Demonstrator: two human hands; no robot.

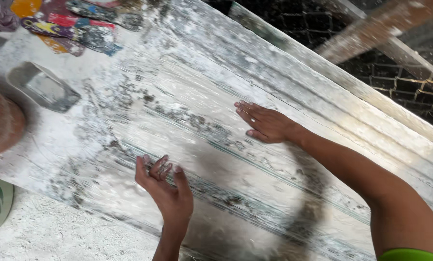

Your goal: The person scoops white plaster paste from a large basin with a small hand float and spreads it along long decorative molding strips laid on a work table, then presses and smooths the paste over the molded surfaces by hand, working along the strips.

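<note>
A wide, pale plastic sheet (192,96) lies stretched over a dusty white board, with dark smudges and faint green lines showing through. My left hand (165,186) rests near the front edge of the sheet, fingers slightly curled and apart, fingertips touching the plastic. My right hand (264,123) lies flat on the sheet further back, fingers together and pointing left. Neither hand holds anything.
A grey rectangular mould (44,87) sits at the left on the board. A brown rounded object (1,121) is at the far left edge. Colourful wrappers (76,26) lie at the top left. Wire mesh (410,82) and wooden slats are at the top right.
</note>
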